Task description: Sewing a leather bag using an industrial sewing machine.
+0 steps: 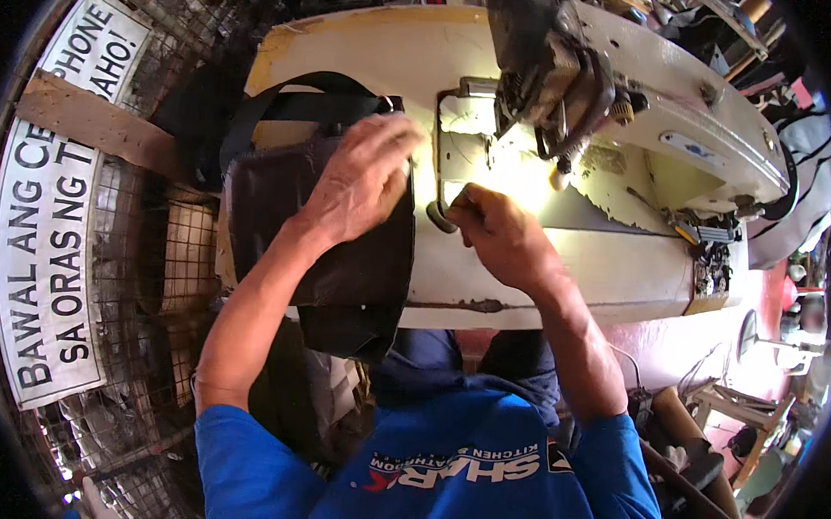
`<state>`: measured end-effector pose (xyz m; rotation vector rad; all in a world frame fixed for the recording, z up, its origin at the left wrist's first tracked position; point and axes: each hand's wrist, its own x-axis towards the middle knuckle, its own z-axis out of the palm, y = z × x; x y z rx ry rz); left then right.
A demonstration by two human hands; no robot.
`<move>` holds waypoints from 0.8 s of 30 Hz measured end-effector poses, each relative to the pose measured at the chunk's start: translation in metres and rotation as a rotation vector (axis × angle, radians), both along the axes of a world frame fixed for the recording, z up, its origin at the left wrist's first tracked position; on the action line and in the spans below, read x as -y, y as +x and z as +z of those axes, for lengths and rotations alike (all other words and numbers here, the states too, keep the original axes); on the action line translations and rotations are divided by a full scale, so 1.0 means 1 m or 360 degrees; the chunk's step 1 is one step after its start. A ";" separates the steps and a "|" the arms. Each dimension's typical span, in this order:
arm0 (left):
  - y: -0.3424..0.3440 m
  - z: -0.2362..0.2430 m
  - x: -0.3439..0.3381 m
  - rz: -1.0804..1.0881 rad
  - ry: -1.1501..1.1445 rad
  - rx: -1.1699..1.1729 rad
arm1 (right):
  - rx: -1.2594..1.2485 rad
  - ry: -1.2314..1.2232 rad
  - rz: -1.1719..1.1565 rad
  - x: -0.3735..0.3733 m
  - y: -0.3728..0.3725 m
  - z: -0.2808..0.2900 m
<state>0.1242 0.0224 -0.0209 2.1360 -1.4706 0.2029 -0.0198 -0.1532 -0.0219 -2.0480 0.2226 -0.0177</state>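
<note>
Dark brown bag is lying on the left part of a cream-coloured worktable, its lower end hanging over the front edge toward the person's dark trousers. 1 black strap is arching from the bag's upper left corner across its top, toward the left hand.

That left hand is lying over the bag's upper right side; I cannot tell whether it is touching the surface. Its fingers are bending loosely and showing blurred, so I cannot tell whether they are grasping anything.

Apart from the bag, the right hand is clenching, its fingers curling in toward the palm, just in front of the brightly lit needle area of a sewing machine. I cannot tell whether something small is hiding between the fingertips. The machine's head is standing beyond this hand, and light is washing over the tabletop beneath it.

Wire mesh is running along the left, where a white sign with dark lettering is hanging and a wooden slat is crossing it. Both forearms are coming out of the sleeves of a blue shirt. At far right, grey fabric is draping beside the machine's end
</note>
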 end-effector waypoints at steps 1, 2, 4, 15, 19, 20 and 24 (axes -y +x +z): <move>-0.010 0.005 0.001 -0.0010 0.0004 -0.0018 | 0.0102 -0.0038 0.0011 0.005 -0.009 -0.005; -0.020 0.011 0.003 -0.0197 0.0114 -0.0011 | 0.0019 0.0016 0.0025 0.009 -0.017 0.002; -0.038 0.019 0.012 -0.0404 0.0234 -0.0012 | -0.0082 0.0073 0.0022 0.013 -0.029 0.016; -0.053 0.027 0.014 -0.0325 0.0057 -0.0234 | 0.0088 -0.0491 -0.0146 0.004 -0.066 -0.003; -0.049 0.039 0.015 -0.0258 0.0108 -0.0356 | 0.0320 -0.0353 -0.0054 -0.010 -0.068 -0.009; -0.049 0.037 0.017 -0.0268 0.0116 -0.0360 | 0.0413 -0.0336 -0.0102 -0.013 -0.064 -0.013; -0.046 0.035 0.023 -0.0319 0.0126 -0.0358 | 0.0353 -0.0205 -0.0050 -0.016 -0.047 -0.014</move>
